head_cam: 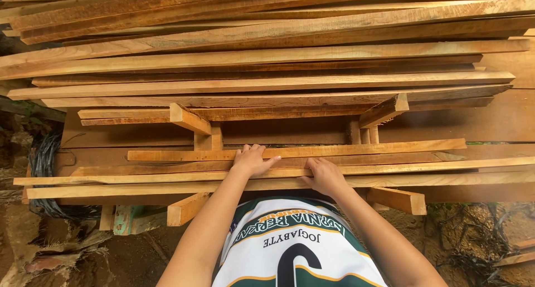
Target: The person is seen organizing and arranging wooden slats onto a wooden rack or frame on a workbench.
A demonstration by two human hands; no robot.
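Observation:
My left hand [252,160] lies flat on long wooden slats [345,151], its fingers spread and resting over the edge of the upper slat. Just to its right, my right hand [324,175] presses down on a lower slat [446,166], fingers curled over its edge. The slats rest crosswise on short wooden blocks [187,118] of a low frame in front of my body. Neither hand lifts anything; both touch the wood.
A big stack of long planks [267,53] fills the upper view behind the frame. Dark cables [42,159] hang at the left. Bare soil, debris and a green-painted piece [131,220] lie below at the left; twigs lie at the lower right.

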